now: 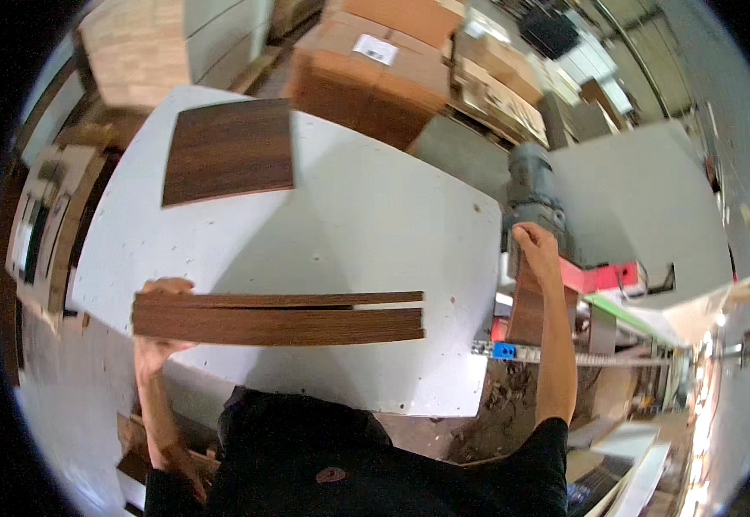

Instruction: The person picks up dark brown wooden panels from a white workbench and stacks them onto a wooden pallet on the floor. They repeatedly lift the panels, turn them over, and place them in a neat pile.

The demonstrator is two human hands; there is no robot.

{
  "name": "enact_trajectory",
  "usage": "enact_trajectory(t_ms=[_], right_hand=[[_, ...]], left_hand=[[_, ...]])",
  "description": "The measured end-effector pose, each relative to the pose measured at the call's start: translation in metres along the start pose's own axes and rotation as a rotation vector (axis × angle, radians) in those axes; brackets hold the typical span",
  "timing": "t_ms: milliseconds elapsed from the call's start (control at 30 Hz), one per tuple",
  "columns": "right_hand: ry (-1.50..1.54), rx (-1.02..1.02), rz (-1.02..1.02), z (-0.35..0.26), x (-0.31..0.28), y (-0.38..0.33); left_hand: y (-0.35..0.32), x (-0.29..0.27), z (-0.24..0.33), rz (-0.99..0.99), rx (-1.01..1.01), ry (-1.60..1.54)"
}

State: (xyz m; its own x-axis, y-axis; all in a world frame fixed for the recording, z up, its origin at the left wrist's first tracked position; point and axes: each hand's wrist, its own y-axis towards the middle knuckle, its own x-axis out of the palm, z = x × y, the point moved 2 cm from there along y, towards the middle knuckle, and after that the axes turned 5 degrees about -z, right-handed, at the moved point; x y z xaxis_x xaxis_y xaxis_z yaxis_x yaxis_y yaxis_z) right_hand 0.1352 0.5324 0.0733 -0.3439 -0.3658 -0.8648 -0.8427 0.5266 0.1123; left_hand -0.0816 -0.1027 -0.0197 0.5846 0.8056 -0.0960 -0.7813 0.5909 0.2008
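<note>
- Far left, beyond the worktop's (366,224) left edge, stacks of pale boards and panels (43,224) stand on edge, too bent by the lens to sort out.
- At the worktop's near-left corner the left hand (158,332) comes up from below. Its grip is pinched on the left ends of two long dark wood-grain strips (280,317), with fingers curled over the top edge and the palm behind. The strips are held flat and level just above the worktop's near edge, one laid close against the other (probably so that their edges can be compared or kept aligned).
- Near the far-left corner a wider dark wood-grain panel (230,151) lies flat on the white surface, well apart from the strips. It looks set aside there, out of the working zone.
- Behind the far edge sit brown cardboard boxes (375,73).
- Off the right edge the right hand (537,246) reaches out at arm's length. Its grip is closed over the top of a brown upright piece (530,306) beside the grey motor (532,194) of a machine, as if steadying that piece.
- Farther right lie a second white panel (642,198), a red machine part (603,277) and a small blue block (502,350), with sawdust on the floor below.
</note>
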Motion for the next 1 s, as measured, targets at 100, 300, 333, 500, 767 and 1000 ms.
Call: enact_trajectory(t_ms=[100, 300, 333, 500, 767, 1000], right_hand=[[-0.115, 0.083, 0.012, 0.087, -0.02, -0.001], [-0.435, -0.117, 0.058, 0.189, -0.017, 0.032], [-0.459, -0.091, 0.046, 0.203, -0.016, 0.038], [-0.096, 0.232, -0.247, 0.225, 0.02, 0.058], [-0.175, -0.3, 0.085, 0.133, 0.089, 0.078], [-0.385, -0.343, -0.008, -0.006, 0.153, 0.11]], left_hand=[[0.006, -0.002, -0.017, -0.07, 0.127, 0.107], [0.004, 0.009, -0.01, 0.012, -0.04, 0.07], [0.006, 0.009, -0.01, 0.006, -0.061, 0.066], [-0.002, -0.001, -0.015, 0.015, -0.119, 0.095], [0.002, 0.007, -0.015, 0.039, -0.091, 0.007], [0.006, 0.003, -0.017, -0.072, 0.082, 0.067]])
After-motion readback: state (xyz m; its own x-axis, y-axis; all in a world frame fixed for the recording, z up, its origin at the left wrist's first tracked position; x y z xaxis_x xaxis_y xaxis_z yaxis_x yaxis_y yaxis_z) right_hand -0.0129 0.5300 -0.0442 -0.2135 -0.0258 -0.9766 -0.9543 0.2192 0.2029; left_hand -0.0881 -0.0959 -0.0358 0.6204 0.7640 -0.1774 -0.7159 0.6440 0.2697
